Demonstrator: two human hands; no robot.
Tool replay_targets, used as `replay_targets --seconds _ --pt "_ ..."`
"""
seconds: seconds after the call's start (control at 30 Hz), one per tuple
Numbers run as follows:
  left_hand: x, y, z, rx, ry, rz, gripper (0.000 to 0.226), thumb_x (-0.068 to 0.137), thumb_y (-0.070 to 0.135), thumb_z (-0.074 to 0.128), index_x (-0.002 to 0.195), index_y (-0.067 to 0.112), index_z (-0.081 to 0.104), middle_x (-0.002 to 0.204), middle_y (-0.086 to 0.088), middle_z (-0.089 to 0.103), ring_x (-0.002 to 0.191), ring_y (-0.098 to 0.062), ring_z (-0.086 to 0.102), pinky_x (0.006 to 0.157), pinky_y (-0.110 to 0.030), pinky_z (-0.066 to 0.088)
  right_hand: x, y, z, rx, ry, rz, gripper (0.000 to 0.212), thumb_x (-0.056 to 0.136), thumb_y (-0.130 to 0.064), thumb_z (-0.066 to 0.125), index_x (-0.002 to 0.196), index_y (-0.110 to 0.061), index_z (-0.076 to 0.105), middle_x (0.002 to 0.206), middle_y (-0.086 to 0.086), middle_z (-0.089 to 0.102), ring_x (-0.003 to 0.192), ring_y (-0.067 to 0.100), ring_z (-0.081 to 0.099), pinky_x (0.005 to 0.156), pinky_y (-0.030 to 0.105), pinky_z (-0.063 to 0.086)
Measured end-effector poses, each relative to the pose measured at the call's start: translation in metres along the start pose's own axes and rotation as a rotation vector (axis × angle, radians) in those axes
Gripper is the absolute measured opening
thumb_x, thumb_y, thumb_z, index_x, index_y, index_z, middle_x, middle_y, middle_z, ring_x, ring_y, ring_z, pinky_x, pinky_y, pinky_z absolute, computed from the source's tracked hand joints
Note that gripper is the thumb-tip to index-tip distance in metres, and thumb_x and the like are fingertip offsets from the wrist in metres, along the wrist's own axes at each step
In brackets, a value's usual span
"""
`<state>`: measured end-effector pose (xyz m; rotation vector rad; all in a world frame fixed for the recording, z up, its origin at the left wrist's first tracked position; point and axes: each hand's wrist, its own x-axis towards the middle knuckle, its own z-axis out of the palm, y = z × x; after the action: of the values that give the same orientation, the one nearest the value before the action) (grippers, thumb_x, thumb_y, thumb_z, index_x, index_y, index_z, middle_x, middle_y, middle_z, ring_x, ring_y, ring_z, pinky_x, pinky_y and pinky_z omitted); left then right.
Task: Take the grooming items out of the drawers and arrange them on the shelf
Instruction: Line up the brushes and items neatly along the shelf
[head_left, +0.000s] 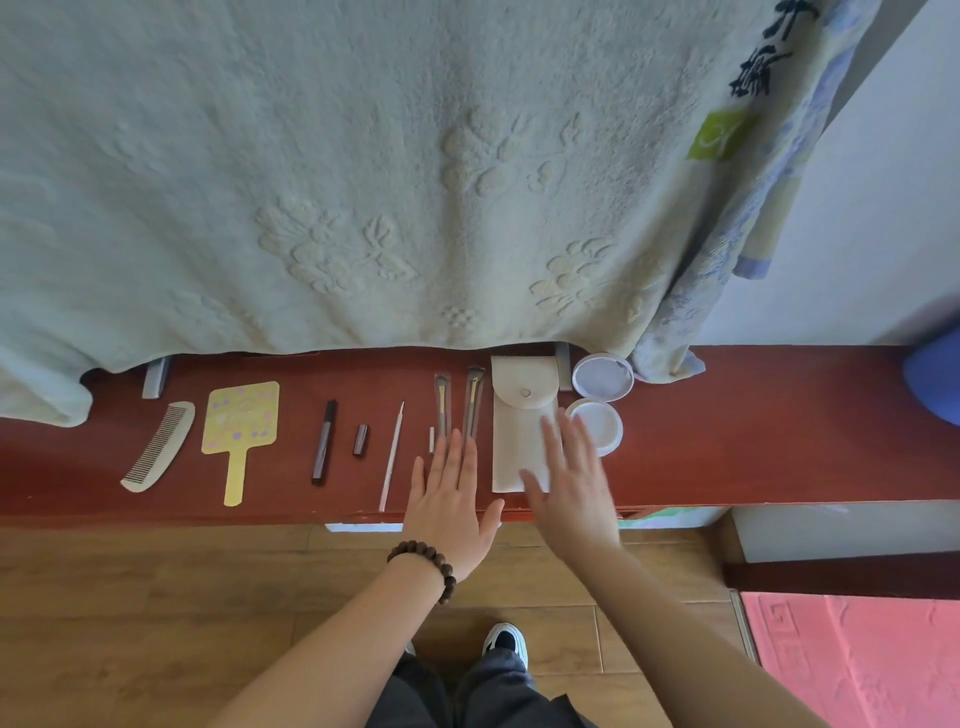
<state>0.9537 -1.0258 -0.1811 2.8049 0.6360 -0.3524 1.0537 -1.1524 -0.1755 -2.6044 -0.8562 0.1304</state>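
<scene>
Grooming items lie in a row on the red shelf (727, 441): a pale comb (158, 447), a yellow hand mirror (240, 423), a dark tube (324, 441), a small dark cap (360, 439), a thin white stick (391, 457), two makeup brushes (457, 400), a beige pouch (519, 415) and an open white compact (601, 397). My left hand (449, 512) is flat, fingers straight, over the lower ends of the brushes. My right hand (569, 480) is flat with spread fingers over the pouch's lower right part. Neither holds anything.
A large pale green towel (363, 182) hangs over the back of the shelf, with a patterned blue towel (753, 208) to its right. Below are a wooden floor (156, 597), a pink mat (857, 660) at the right and my shoe (505, 644).
</scene>
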Motion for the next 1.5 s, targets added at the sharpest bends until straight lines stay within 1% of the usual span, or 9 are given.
replay_targets --seconds 0.1,0.17,0.27,0.47,0.87,1.1,1.27,1.4,1.5 --pt "-0.001 -0.002 0.004 0.002 -0.032 0.001 0.077 0.096 0.057 0.021 0.15 0.016 -0.015 0.159 -0.002 -0.02 0.146 -0.017 -0.018 0.121 -0.044 -0.003 -0.004 -0.014 0.015 -0.074 -0.247 -0.068 0.061 0.101 -0.039 0.031 0.152 -0.022 0.003 0.157 -0.002 -0.016 0.141 0.016 -0.024 0.121 0.038 -0.001" --pt "-0.001 -0.003 0.005 0.006 -0.048 0.003 0.078 0.095 0.058 0.022 0.15 0.017 -0.015 0.159 0.0 -0.02 0.146 -0.017 -0.018 0.121 -0.044 -0.003 -0.001 -0.014 0.019 -0.102 -0.302 -0.046 0.06 0.102 -0.041 0.025 0.151 -0.024 -0.005 0.155 -0.005 -0.022 0.138 0.014 -0.029 0.12 0.036 -0.008" --pt "0.002 -0.006 0.005 0.018 -0.052 0.005 0.077 0.095 0.059 0.021 0.15 0.019 -0.016 0.159 0.002 -0.019 0.146 -0.017 -0.018 0.121 -0.045 -0.001 0.003 -0.012 0.02 -0.111 -0.323 -0.049 0.06 0.101 -0.041 0.025 0.151 -0.025 -0.005 0.155 -0.006 -0.021 0.139 0.014 -0.028 0.116 0.032 -0.013" --pt "0.006 -0.006 0.003 0.018 -0.078 0.01 0.078 0.095 0.059 0.021 0.149 0.02 -0.019 0.158 0.003 -0.023 0.144 -0.018 -0.023 0.12 -0.046 -0.004 0.011 -0.002 0.015 -0.122 -0.372 -0.11 0.061 0.101 -0.042 0.028 0.15 -0.028 -0.004 0.154 -0.009 -0.022 0.141 0.014 -0.027 0.115 0.03 -0.013" --pt "0.001 -0.023 0.002 0.018 -0.056 0.11 0.077 0.096 0.057 0.024 0.15 0.017 -0.013 0.159 0.002 -0.019 0.146 -0.015 -0.019 0.12 -0.045 -0.003 0.011 0.009 0.008 -0.128 -0.371 -0.229 0.058 0.101 -0.033 0.037 0.151 -0.025 0.008 0.156 -0.008 -0.01 0.141 0.013 -0.02 0.121 0.034 0.003" --pt "-0.006 -0.028 0.003 0.002 -0.035 0.16 0.077 0.096 0.057 0.023 0.146 0.018 -0.021 0.153 0.004 -0.028 0.145 -0.015 -0.022 0.12 -0.043 -0.006 0.005 0.004 0.005 -0.174 -0.39 -0.196 0.057 0.102 -0.039 0.031 0.151 -0.026 0.005 0.157 -0.01 -0.013 0.142 0.012 -0.022 0.119 0.03 -0.002" --pt "-0.008 -0.036 -0.003 0.006 -0.015 0.157 0.075 0.096 0.057 0.021 0.14 0.018 -0.026 0.151 0.002 -0.03 0.143 -0.017 -0.025 0.12 -0.043 -0.007 0.003 -0.001 0.002 -0.165 -0.429 -0.163 0.059 0.101 -0.042 0.029 0.152 -0.026 0.004 0.155 -0.012 -0.017 0.141 0.011 -0.024 0.121 0.035 0.003" --pt "-0.013 -0.05 -0.004 -0.008 0.05 0.105 0.075 0.09 0.057 0.013 0.146 0.015 -0.016 0.156 -0.002 -0.022 0.145 -0.02 -0.019 0.119 -0.041 -0.006 0.002 -0.025 -0.001 -0.146 -0.391 -0.099 0.061 0.101 -0.045 0.026 0.152 -0.023 0.0 0.156 -0.008 -0.018 0.139 0.009 -0.025 0.117 0.029 -0.009" --pt "-0.022 -0.063 -0.005 0.017 0.109 0.124 0.075 0.091 0.055 0.019 0.15 0.012 0.0 0.158 -0.004 -0.009 0.147 -0.021 -0.007 0.118 -0.04 -0.003 0.001 -0.058 0.01 -0.125 -0.341 -0.139 0.058 0.102 -0.041 0.022 0.151 -0.022 -0.004 0.152 -0.008 -0.021 0.138 0.009 -0.025 0.113 0.027 -0.012"
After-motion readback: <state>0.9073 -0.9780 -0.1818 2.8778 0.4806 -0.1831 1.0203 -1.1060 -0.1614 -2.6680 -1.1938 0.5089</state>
